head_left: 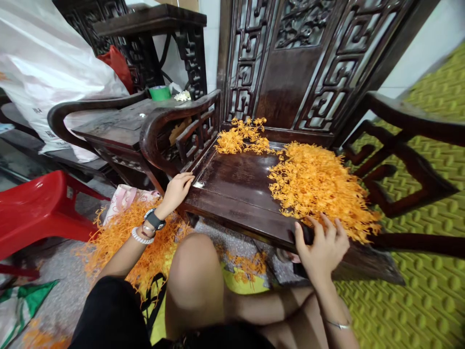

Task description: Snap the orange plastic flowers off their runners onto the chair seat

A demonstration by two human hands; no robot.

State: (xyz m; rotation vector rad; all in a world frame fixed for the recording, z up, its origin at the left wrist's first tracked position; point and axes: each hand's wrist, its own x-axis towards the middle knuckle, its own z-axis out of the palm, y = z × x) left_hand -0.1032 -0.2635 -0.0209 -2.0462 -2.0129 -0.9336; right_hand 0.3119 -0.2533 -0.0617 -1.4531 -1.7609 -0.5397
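Observation:
A large heap of curly orange flower-like pieces (316,184) lies on the right of a dark wooden chair seat (240,179). My right hand (323,245) is at the heap's near edge, fingers spread and fingertips at the nearest pieces; nothing shows gripped in it. On the seat's front left corner rests my left hand (178,191), its fingers stretched out beside a small white patch. A smaller cluster of the orange pieces (241,135) sits at the back left of the seat. Below my left forearm spreads a loose mass of long orange strands (127,247).
A red plastic stool (39,208) stands at the left. Behind it are large white sacks (54,72). A side table (116,121) holds a green tape roll (160,92). The chair's right armrest (410,116) borders a yellow textured mat (432,232). More orange strands (249,266) lie underneath.

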